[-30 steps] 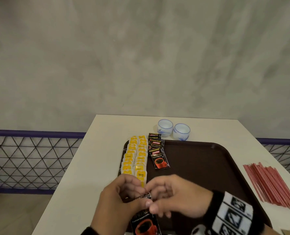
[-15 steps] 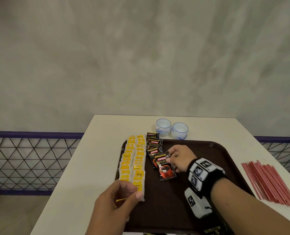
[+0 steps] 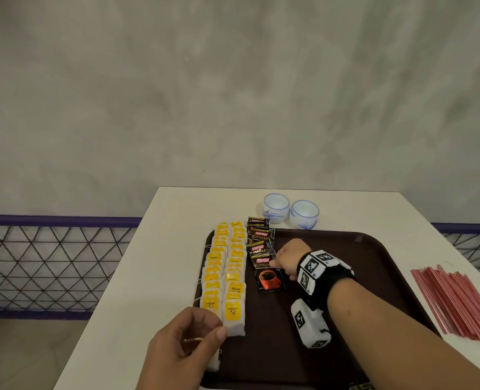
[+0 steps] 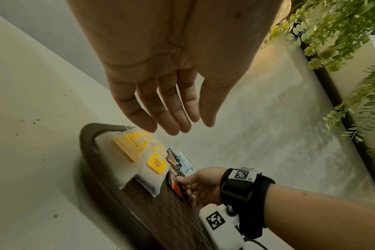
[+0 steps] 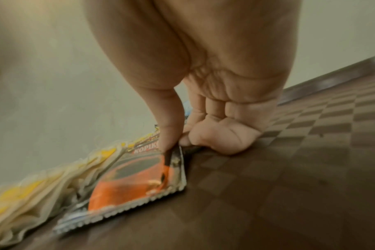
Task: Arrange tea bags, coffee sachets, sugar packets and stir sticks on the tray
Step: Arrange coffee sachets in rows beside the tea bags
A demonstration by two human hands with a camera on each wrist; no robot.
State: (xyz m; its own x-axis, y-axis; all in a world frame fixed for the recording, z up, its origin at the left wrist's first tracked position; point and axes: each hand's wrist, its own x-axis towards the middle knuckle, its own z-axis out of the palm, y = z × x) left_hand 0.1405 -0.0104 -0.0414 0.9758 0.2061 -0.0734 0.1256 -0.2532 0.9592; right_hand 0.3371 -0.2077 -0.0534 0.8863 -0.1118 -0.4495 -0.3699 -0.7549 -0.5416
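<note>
The right hand pinches the nearest coffee sachet, settling it on the brown tray beside the tea bags; the left hand hovers spread. Likely next: release, then fetch the stir sticks from the worktop.

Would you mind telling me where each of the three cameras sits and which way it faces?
Head: worn high, facing forward and down at the tray; both forearms show.
Left wrist: looks along the left hand, fingers straight above the tea bags.
Right wrist: low over the tray, looks along the right hand pinching a coffee sachet.
Shared: all three see that sachet and the tea bags.
</note>
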